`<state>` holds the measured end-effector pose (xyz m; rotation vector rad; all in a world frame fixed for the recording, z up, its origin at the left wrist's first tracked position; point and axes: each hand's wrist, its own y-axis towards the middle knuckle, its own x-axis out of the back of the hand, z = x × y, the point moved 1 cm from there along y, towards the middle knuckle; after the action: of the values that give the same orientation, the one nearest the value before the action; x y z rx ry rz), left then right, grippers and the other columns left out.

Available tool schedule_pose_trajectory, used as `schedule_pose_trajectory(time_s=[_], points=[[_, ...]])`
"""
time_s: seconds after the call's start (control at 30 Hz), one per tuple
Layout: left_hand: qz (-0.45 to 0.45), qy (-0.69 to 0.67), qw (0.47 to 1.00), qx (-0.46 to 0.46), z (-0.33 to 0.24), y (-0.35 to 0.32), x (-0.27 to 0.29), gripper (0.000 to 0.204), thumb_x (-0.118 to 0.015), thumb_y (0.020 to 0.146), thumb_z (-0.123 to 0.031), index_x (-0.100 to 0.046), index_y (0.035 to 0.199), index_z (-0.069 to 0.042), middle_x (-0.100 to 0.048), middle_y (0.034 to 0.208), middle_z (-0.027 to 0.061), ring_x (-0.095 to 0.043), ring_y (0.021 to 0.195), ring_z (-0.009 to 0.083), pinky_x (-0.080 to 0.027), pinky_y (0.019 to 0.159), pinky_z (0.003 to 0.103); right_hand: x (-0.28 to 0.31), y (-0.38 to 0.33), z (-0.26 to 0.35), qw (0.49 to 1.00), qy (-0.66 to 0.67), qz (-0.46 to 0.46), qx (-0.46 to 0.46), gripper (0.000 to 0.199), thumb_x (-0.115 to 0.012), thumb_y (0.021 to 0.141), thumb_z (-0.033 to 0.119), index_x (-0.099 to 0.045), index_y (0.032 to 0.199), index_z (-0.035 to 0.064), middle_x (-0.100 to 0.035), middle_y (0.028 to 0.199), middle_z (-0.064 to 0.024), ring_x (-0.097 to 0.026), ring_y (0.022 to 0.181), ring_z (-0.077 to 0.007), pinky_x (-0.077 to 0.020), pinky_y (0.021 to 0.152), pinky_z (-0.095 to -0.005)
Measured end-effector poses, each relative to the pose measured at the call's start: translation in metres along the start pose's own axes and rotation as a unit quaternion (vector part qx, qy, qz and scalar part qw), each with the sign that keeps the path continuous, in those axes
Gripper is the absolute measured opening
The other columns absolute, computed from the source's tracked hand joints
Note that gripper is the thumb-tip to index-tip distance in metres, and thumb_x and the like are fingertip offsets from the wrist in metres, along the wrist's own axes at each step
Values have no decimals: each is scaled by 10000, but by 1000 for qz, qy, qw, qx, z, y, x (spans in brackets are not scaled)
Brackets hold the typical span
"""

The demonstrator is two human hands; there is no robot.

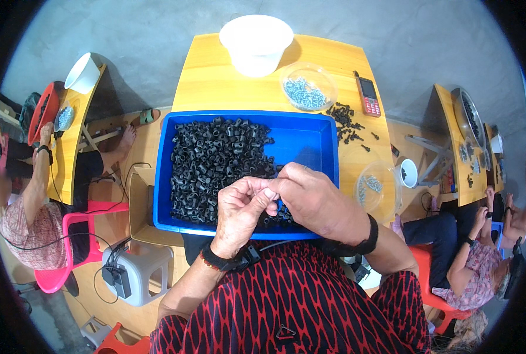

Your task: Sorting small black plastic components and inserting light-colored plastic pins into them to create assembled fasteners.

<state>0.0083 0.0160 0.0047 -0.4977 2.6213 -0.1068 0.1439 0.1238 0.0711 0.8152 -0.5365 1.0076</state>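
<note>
Garment: red top (pixel 298 301) with black lattice pattern, short sleeves.
Left wrist: black band with red beads (pixel 219 259), small black device attached.
Right wrist: wide black band (pixel 366 239).
Hands: bare.

Small assembly workshop: bare concrete floor (pixel 440 41), rows of yellow table (pixel 216 82) stations, blue tray (pixel 310 138) of black plastic parts (pixel 216 165), screw bowls (pixel 308 87), seated co-workers (pixel 33 218).

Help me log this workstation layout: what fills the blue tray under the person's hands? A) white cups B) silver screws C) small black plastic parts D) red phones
C: the blue tray holds a heap of small black plastic parts, just beyond the left hand and right hand; the silver screws sit apart in a clear bowl on the yellow table.
</note>
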Motion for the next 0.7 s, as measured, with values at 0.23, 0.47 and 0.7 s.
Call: schedule_pose_trajectory(time_s=[0.23,0.47,0.7], points=[[13,-35,999,-1,0,1,3,91,-643,942,-41,-633,1006,22,-680,878,91,-630,709,131,-540,650,272,4,-4,-5,997,63,-2,-38,391,-630,811,-34,-580,1198,-20,-583,943,-164,-630,846,-347,-535,714,-408],[7,-57,998,29,-3,0,1,81,-637,941,-48,-635,991,15,-677,890,72,-618,754,115,-525,694,264,3,-1,2,995,18,22,-93,415,-741,825,166,-585,1140,-55,-606,961,-198,-641,865,-369,-542,734,-420],[1,-28,999,18,-1,1,1,75,-656,929,-45,-663,982,8,-685,910,41,-610,792,92,-513,751,246,-8,2,2,991,-92,54,-75,284,-718,836,201,-569,924,-24,-589,825,-175,-638,753,-367,-532,641,-448]])
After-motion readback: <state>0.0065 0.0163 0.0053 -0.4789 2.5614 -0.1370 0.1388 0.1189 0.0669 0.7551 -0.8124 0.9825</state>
